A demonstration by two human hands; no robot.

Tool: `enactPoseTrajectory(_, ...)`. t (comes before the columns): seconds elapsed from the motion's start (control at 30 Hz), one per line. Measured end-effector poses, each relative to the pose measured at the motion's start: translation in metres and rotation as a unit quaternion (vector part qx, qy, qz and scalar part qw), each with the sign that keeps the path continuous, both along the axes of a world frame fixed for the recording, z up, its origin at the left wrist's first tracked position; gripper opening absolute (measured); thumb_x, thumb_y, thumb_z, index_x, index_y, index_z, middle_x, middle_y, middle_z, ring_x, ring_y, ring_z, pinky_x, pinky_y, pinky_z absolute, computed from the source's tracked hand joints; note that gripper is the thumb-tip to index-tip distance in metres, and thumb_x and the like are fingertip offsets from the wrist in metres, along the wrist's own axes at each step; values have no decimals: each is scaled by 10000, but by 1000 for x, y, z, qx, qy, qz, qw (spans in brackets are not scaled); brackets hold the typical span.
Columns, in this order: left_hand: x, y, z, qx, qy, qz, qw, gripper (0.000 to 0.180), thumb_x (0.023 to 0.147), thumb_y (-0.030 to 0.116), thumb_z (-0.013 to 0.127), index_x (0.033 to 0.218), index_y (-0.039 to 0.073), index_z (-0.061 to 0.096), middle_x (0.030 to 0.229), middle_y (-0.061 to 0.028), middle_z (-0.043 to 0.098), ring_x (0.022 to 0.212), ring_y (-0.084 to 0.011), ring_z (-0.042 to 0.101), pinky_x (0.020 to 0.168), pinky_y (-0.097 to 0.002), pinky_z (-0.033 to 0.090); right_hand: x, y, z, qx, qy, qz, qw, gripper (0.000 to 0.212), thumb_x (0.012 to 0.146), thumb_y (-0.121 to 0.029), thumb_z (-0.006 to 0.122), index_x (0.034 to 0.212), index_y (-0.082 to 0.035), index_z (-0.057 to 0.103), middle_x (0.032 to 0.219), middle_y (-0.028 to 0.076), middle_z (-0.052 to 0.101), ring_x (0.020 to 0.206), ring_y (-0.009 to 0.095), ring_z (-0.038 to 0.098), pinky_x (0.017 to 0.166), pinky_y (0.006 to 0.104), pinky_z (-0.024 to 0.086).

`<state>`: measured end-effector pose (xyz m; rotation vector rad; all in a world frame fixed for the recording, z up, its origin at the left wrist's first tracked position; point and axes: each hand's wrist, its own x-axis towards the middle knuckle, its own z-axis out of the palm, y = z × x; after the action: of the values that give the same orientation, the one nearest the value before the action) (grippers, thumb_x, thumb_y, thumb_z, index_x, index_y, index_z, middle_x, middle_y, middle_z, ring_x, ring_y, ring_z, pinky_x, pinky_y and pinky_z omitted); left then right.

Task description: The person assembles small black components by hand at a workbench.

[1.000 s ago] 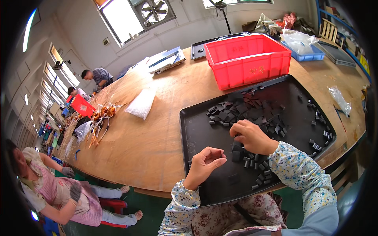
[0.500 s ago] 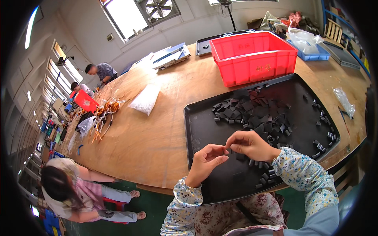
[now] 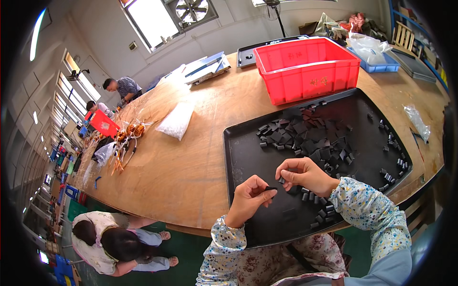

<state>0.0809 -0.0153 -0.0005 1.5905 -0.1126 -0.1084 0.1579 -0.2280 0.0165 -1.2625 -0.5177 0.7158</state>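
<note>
Both of my hands are raised over the near part of a large black tray. Between thumb and fingers, my left hand pinches a thin black piece. My right hand grips a small black cylinder at its fingertips, a little apart from the left. Flat black pieces lie heaped in the tray beyond my hands. Short black cylinders sit in loose rows beside my right wrist, and others line the tray's right side.
Behind the tray stands a red bin, with a blue basket to its right. A white bag and wired copper coils rest on the wooden table. At lower left a person sits bent forward; two others work far left.
My hands have drawn slightly apart, and the thin piece and the cylinder now show at my fingertips. The person at lower left has bent further down and forward.
</note>
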Motion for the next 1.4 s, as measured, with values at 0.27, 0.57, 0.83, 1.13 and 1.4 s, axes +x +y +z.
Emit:
enactPoseTrajectory(0.27,-1,3,-6,-62,-7,-29,998,149,910,33,698,924,18,551,942,-90,676,772,-113,664,700,-247,578,-3,5,-9,25,-244,-63,967,229,883,-11,694,1105,-59,664,979,11,608,811,102,616,725,259,520)
enactPoseTrajectory(0.57,0,-2,-4,-55,-34,15,998,280,899,27,708,1145,-16,581,1102,-84,654,965,-128,656,859,-254,556,-9,8,-9,-75,-581,-30,810,642,764,39,708,1360,-153,566,949,82,572,865,284,583,736,383,522)
enactPoseTrajectory(0.83,0,5,-4,-66,10,-11,998,200,898,8,700,1073,-17,606,1016,-73,685,910,-137,674,856,-264,555,-9,6,-5,-39,-571,-53,818,461,782,14,720,1221,-110,652,950,89,587,842,282,606,731,365,527)
enactPoseTrajectory(1.13,2,-4,-10,73,-108,32,991,312,802,-2,780,1085,-12,650,1004,-69,698,898,-130,685,828,-274,571,0,1,-13,-33,-135,-55,989,96,902,-79,694,968,-9,690,823,7,643,719,68,603,646,225,501)
enactPoseTrajectory(1.4,1,-3,-13,89,-105,32,990,266,778,-3,797,1018,-16,684,909,-71,717,848,-135,699,772,-271,570,-1,2,-11,-101,-33,17,994,254,917,-233,720,964,16,735,774,-1,650,696,53,573,632,216,493)
